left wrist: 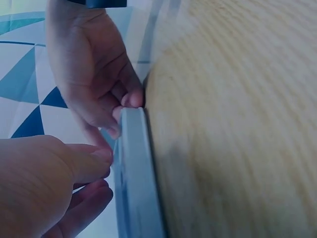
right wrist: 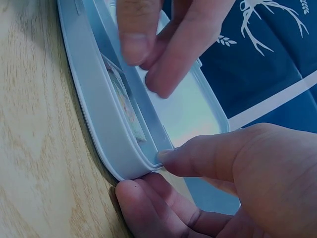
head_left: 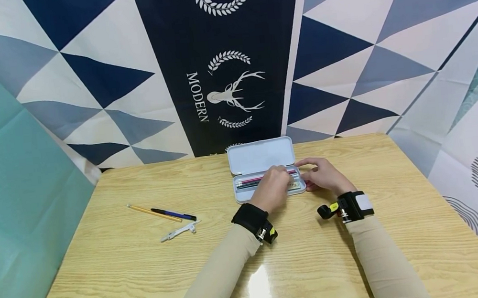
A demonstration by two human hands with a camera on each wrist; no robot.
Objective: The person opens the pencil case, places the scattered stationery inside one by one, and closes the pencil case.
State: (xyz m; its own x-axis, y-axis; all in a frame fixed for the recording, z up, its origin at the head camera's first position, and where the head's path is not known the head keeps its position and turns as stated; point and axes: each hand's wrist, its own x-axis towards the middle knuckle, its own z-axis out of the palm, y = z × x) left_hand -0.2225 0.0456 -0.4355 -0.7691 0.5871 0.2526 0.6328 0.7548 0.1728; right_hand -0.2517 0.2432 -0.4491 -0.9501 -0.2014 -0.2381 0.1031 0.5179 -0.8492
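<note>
A pale blue pencil case lies on the table with its lid raised at the back. Several pencils lie along its rear part, and a small flat item with a printed face sits in the front compartment. My left hand hovers over the case, thumb and fingers bent downward; the right wrist view shows nothing between them. At the right end, my right hand pinches the case's corner, its thumb on the rim and its fingers beneath against the outer wall.
Left of the case on the wooden table lie a yellow pencil, a dark blue pen crossing close to it, and a whitish drawing compass. A patterned cloth hangs behind the table's back edge.
</note>
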